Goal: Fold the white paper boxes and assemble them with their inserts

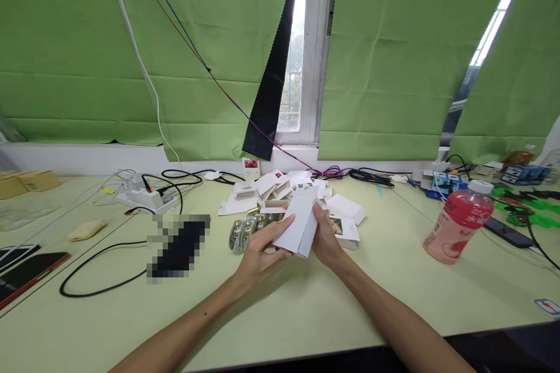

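Fingers of left hand (262, 250) and right hand (326, 237) grip white box (298, 224), tilted

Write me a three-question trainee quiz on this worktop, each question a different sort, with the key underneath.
1. True or false: the left hand and the right hand are both touching the folded white carton.

2. Multiple choice: what colour is the cap on the pink drink bottle?
A) Black
B) White
C) Blue

3. Fill in the blank: from the wearer's view, the white power strip is to the ____ of the pile of white cartons.

Key: 1 true; 2 B; 3 left.
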The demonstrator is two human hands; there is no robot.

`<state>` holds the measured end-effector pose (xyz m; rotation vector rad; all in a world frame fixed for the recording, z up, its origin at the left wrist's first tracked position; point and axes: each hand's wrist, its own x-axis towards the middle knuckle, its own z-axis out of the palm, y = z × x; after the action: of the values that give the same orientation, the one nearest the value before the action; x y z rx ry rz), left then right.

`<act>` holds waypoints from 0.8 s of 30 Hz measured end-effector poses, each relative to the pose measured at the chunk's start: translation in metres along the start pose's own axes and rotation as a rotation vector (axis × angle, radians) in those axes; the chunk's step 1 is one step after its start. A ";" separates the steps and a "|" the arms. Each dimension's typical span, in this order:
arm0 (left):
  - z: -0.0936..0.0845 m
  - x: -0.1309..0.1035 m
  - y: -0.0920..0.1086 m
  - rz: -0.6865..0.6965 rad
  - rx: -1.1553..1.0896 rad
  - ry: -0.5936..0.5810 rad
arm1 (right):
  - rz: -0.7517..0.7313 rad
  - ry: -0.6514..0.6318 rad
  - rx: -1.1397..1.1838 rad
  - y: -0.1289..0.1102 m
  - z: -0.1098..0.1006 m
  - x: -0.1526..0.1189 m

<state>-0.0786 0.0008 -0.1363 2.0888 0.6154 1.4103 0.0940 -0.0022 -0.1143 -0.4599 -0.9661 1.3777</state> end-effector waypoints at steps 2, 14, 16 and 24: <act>0.000 0.000 0.000 -0.004 0.004 -0.002 | 0.001 -0.001 -0.001 0.000 0.000 0.000; 0.001 -0.001 -0.001 -0.034 -0.012 -0.009 | -0.005 0.051 0.005 0.002 0.000 0.001; 0.001 -0.001 -0.001 -0.046 -0.016 -0.013 | -0.014 0.061 -0.003 0.001 0.000 0.002; 0.002 -0.002 -0.004 -0.108 -0.051 -0.014 | -0.034 0.122 -0.033 -0.003 0.003 0.001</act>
<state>-0.0772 0.0025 -0.1409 1.9932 0.6693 1.3358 0.0935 -0.0025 -0.1095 -0.5439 -0.8945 1.2895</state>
